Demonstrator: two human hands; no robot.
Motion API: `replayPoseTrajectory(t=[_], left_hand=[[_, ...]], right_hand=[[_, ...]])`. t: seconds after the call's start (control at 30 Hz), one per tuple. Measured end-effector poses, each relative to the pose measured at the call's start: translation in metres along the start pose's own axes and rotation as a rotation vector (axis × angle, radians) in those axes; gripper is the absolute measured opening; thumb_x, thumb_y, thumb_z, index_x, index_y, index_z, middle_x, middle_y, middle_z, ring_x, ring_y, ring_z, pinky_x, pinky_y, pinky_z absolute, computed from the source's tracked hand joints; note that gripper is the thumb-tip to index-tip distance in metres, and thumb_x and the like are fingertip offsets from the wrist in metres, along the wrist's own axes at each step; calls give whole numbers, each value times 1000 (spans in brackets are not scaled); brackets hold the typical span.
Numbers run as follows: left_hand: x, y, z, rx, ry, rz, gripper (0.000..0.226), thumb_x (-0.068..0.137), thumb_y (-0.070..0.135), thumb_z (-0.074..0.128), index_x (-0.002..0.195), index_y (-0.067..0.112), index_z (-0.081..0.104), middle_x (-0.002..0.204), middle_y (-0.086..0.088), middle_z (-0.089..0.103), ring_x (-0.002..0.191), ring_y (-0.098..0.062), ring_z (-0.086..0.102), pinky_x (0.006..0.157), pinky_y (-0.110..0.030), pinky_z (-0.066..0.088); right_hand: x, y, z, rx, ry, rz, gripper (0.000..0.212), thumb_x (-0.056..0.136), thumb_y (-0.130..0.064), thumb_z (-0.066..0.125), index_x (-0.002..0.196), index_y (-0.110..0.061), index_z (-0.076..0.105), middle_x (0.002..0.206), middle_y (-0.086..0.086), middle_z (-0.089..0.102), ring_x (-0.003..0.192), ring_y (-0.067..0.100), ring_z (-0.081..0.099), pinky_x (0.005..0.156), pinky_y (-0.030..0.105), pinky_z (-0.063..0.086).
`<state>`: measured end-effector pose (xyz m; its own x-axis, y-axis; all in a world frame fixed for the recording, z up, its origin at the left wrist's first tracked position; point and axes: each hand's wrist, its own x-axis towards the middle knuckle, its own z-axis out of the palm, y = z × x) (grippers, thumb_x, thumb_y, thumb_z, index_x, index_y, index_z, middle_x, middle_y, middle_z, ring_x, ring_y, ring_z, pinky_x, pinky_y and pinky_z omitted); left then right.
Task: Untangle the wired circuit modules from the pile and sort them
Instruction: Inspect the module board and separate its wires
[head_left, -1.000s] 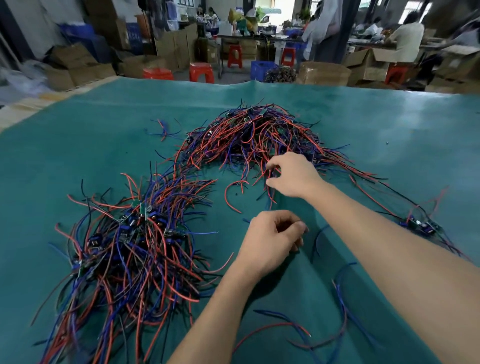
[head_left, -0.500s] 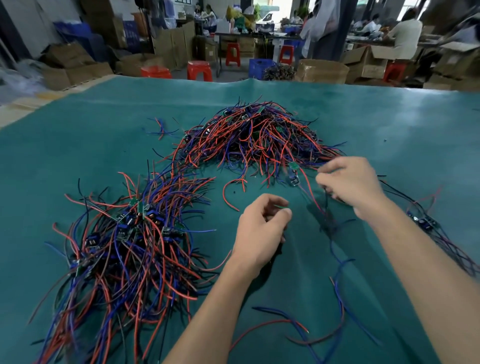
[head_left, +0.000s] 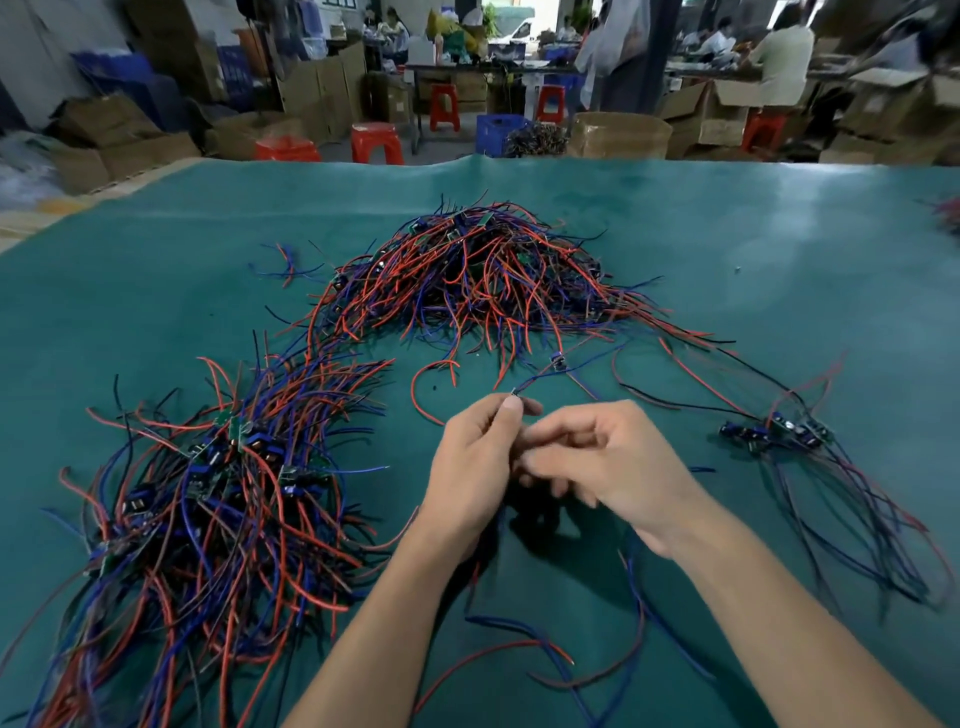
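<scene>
We are in a small assembly workshop or factory floor. Our bench is covered with a green mat (head_left: 727, 249) heaped with red and blue wired circuit modules (head_left: 483, 270). Beyond its far edge we see open cardboard boxes (head_left: 711, 111) stacked along the floor, red plastic stools (head_left: 376, 143), a blue plastic crate (head_left: 498, 132), and other workers seated at long tables (head_left: 488, 65), one in a light shirt (head_left: 782, 57) with their back to us.

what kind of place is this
Probably a small electronics assembly workshop: tangled wired circuit modules on a green-covered worktable, stacked cardboard boxes, red plastic stools, other workers seated behind.
</scene>
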<state>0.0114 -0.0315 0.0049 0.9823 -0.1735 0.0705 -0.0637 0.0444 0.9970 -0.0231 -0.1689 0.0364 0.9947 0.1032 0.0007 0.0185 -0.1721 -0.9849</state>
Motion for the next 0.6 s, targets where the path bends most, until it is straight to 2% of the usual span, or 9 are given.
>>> replayPoseTrajectory(t=[0.07, 0.13, 0.2, 0.3, 0.37, 0.43, 0.6], left_hand=[[-2, 1, 1, 16, -41, 21, 34, 108, 21, 40, 92, 8, 68, 63, -8, 62, 51, -14, 52, 48, -23, 41], [-4, 0, 1, 48, -89, 26, 35, 107, 26, 41, 90, 13, 68, 59, 1, 58, 46, -9, 46, 43, -18, 36], [-6, 0, 1, 55, -158, 29, 38, 106, 34, 43, 92, 10, 70, 56, 1, 54, 46, -10, 41, 42, -18, 33], [-9, 2, 2, -1, -222, 30, 47, 100, 47, 46, 80, 12, 70, 50, 2, 44, 42, -10, 30, 39, -18, 26], [-10, 3, 2, 3, -234, 37, 53, 98, 51, 45, 76, 9, 70, 48, 5, 39, 42, -9, 27, 40, -18, 23], [-9, 3, 2, 38, -240, 52, 58, 97, 53, 44, 70, 7, 67, 47, 6, 35, 42, -9, 24, 41, -20, 19], [-10, 3, 0, 142, -243, 77, 51, 101, 46, 44, 60, 19, 56, 45, 9, 32, 43, -9, 22, 42, -21, 16]], right_hand=[[5, 5, -8, 18, 200, -27, 13, 84, -11, 79, 74, -20, 78, 61, 0, 67, 47, 7, 54, 41, 11, 36], [8, 10, -13, 23, 362, -30, 13, 86, -20, 80, 75, -23, 77, 63, -1, 64, 49, 7, 51, 41, 12, 35], [10, 14, -14, 77, 362, -16, 8, 89, -24, 78, 81, -23, 80, 68, 1, 64, 52, 7, 50, 41, 14, 34], [10, 14, -14, 218, 266, 34, 11, 89, -22, 76, 89, -13, 82, 69, 3, 62, 52, 10, 46, 40, 20, 28], [11, 13, -16, 254, 259, 26, 11, 87, -18, 76, 88, -8, 82, 68, 2, 62, 51, 10, 46, 40, 20, 28], [12, 13, -18, 252, 310, -18, 10, 87, -15, 77, 83, -6, 81, 61, 4, 58, 51, 11, 45, 41, 20, 31], [15, 18, -18, 168, 466, -75, 14, 86, -13, 79, 72, -10, 77, 54, 3, 54, 48, 11, 45, 44, 19, 35]])
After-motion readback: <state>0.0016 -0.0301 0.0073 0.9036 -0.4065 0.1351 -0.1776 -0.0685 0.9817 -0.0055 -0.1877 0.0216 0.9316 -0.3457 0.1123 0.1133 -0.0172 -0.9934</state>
